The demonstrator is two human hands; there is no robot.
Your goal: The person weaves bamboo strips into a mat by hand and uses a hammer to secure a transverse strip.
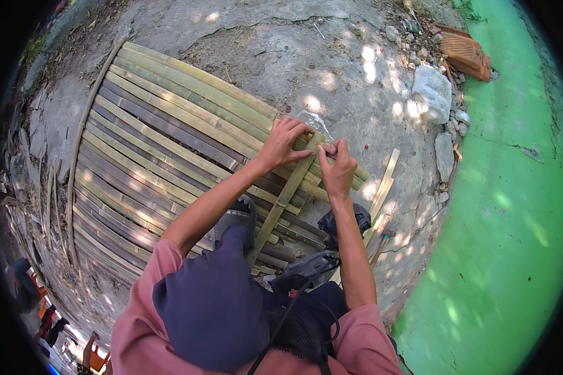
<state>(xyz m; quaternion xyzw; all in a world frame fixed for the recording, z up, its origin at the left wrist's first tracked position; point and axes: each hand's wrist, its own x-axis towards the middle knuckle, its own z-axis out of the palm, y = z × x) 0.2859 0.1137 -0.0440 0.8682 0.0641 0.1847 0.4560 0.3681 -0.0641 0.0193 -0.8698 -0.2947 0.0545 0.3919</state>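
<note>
A panel of bamboo slats (169, 128), some pale green-yellow and some dark brown, lies on the ground before me. Across the slats near their right ends runs a bamboo cross strip (286, 190). My left hand (283, 142) is closed at the far end of that strip, thumb and fingertips pressed against it. Just to the right, my right hand (338, 167) makes a pinch with its fingertips at the strip's edge. Whatever is in that pinch is too small to make out.
A thin pole (83, 137) crosses the slats' left ends. Loose bamboo strips (383, 187) and a black plastic bag (358, 219) lie right of my knees. A whitish bag (431, 94), stones and an orange hollow brick (463, 53) line the green surface (507, 200). My shoe (238, 215) rests on the slats.
</note>
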